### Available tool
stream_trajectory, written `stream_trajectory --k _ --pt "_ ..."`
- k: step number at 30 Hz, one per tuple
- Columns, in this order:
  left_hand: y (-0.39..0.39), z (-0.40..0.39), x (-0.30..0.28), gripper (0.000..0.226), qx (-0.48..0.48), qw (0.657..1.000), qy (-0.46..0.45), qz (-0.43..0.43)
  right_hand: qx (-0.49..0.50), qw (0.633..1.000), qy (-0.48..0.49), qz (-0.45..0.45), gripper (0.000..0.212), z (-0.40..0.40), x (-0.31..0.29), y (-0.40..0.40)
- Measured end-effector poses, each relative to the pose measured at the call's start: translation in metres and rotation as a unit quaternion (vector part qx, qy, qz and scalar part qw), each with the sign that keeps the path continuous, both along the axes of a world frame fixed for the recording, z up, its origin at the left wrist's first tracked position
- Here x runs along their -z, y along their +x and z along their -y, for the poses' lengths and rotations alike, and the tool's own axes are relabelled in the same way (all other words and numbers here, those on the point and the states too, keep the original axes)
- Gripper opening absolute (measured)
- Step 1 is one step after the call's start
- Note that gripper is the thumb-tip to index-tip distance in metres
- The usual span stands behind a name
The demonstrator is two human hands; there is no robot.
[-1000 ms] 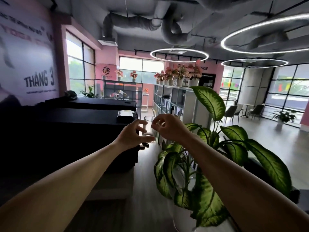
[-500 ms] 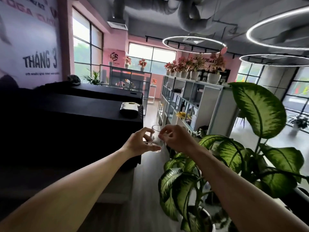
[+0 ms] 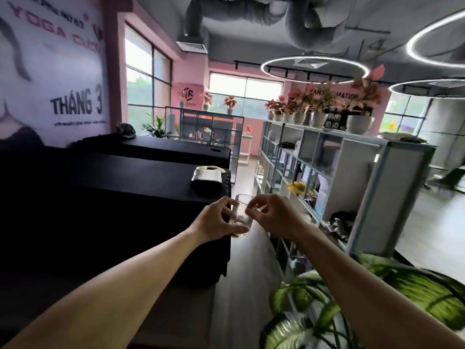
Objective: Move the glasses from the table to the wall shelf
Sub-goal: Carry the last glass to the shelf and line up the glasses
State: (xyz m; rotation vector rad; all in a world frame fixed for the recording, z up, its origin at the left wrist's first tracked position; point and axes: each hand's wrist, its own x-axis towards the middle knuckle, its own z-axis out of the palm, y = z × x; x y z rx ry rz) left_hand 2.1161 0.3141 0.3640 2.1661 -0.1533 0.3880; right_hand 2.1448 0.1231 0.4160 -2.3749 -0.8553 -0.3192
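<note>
Black cloth covers the long desk (image 3: 105,187) on your left, and it runs from the wall poster to the aisle you stand in. White open shelving (image 3: 352,172) fills your right side, with pots of pink-leaved plants along its top (their detail is blurred). A leafy green plant (image 3: 352,298) sits low at your right forearm. On the desk's near corner lies a white folded cloth (image 3: 207,175).

Your left hand (image 3: 214,222) has its grip closed around the glass (image 3: 242,214), fingers wrapped on the side and base. Your right hand (image 3: 274,216) pinches the rim at the top, thumb and forefinger together on its edge. You hold the glass in the air between both hands, just off the desk's corner and over the wooden floor. It is a clear, short tumbler, upright, with a thick base, and I cannot tell whether it holds anything.
</note>
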Motion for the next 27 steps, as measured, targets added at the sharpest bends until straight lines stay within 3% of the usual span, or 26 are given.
stream_trajectory --k 12,20,27 --pt "0.133 -0.067 0.002 0.062 -0.179 0.983 0.023 -0.018 -0.146 0.989 0.009 -0.014 0.002 -0.085 0.003 0.197" --pt "0.126 -0.143 0.008 0.067 -0.302 0.953 0.013 -0.031 -0.253 0.967 0.011 -0.029 0.003 -0.188 0.009 0.227" --pt "0.067 -0.24 0.022 0.074 -0.405 0.913 0.009 -0.041 -0.364 0.931 -0.003 -0.031 0.009 -0.314 0.021 0.197"
